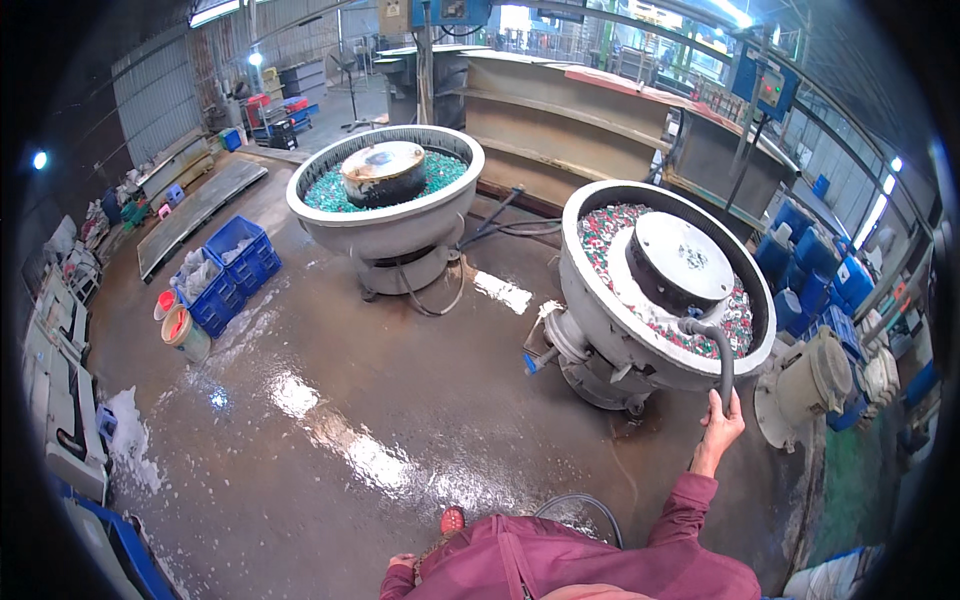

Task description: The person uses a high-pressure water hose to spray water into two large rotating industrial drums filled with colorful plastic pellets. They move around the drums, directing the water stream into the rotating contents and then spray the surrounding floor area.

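Note:
My right hand (721,424) is closed around a grey hose (724,365), just outside the near rim of the right-hand vibratory bowl (590,290). The hose bends over that rim, and its end lies above the small red, green and white pieces (600,232) inside. White foam (640,300) lies around the bowl's round centre hub (685,255). My left hand (402,561) hangs low beside my body, near the lower edge. Only a small part of it shows, and its fingers are too hidden to read.
A second vibratory bowl (385,225) with green pieces stands further left. Blue crates (240,255) and buckets (186,333) sit on the wet floor (330,400). Blue drums (800,250) and a pale barrel (805,390) stand at the right. A hose (590,499) loops near my feet.

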`<state>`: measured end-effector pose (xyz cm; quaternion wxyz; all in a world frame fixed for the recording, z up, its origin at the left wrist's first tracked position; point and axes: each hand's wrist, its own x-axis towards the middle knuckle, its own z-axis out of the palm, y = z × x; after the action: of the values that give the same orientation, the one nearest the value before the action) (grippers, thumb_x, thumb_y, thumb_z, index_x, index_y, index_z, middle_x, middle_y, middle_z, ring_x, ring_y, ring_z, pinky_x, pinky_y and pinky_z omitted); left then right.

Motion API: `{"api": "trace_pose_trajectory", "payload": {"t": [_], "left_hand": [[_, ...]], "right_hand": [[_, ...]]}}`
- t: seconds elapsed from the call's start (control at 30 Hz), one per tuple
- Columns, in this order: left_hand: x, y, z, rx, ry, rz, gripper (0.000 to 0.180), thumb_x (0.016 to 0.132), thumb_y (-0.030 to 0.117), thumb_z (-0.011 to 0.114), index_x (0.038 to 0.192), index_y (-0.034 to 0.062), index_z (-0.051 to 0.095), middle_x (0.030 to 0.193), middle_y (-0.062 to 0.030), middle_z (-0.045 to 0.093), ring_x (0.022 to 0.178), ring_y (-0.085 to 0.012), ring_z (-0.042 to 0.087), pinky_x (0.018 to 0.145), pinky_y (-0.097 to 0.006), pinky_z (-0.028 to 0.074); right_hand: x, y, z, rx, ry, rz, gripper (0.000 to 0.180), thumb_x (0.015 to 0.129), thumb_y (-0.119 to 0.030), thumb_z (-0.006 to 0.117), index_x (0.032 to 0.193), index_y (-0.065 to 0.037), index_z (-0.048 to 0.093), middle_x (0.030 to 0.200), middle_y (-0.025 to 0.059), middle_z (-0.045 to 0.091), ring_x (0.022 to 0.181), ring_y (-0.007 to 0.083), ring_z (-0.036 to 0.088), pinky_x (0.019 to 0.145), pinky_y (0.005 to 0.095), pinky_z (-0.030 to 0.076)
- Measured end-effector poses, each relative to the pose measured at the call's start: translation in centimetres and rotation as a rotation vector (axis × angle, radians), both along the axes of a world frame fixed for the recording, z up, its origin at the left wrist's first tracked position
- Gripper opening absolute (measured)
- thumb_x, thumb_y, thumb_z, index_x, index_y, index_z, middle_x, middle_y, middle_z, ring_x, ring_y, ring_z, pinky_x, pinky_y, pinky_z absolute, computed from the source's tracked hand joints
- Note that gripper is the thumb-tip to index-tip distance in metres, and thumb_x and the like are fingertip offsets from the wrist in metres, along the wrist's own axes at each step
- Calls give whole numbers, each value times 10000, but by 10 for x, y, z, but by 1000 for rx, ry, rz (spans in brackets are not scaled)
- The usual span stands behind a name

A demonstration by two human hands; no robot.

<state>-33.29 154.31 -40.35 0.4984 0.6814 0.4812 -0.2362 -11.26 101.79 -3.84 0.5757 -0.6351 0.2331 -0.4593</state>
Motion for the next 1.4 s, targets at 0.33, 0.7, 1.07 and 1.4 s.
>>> {"api": "trace_pose_trajectory", "payload": {"t": [0.33, 0.7, 1.07, 1.4], "left_hand": [[21, 11, -26, -100, -97, 42, 174, 712, 43, 618, 885, 39, 627, 645, -76, 585, 500, -170, 551, 466, -315, 512], [29, 1, -15, -54, -71, -58, 221, 695, 93, 655, 907, 29, 643, 645, -87, 610, 514, -153, 565, 467, -294, 480], [18, 12, -53, -97, -106, -80, 189, 724, 75, 640, 907, 31, 650, 712, -74, 639, 590, -109, 575, 560, -242, 472], [11, 39, -132, -77, -98, -216, 247, 718, 115, 683, 937, 12, 634, 750, -93, 643, 664, -129, 588, 618, -254, 476]], "right_hand": [[-4, 0, 2, -56, 11, -38, 352, 741, -86, 679, 1068, -8, 577, 575, -31, 472, 428, 20, 376, 355, 173, 295], [-9, -5, 1, -58, 17, -77, 328, 755, -81, 661, 1064, -5, 582, 593, -28, 489, 438, 21, 371, 363, 178, 274], [-9, 2, 0, -58, 37, -113, 355, 735, -111, 691, 1060, -10, 589, 647, -33, 521, 446, 12, 377, 377, 169, 283], [-23, -1, 3, -56, 45, -163, 364, 733, -116, 696, 1065, -14, 587, 638, -48, 516, 450, 4, 373, 387, 167, 283]]}}
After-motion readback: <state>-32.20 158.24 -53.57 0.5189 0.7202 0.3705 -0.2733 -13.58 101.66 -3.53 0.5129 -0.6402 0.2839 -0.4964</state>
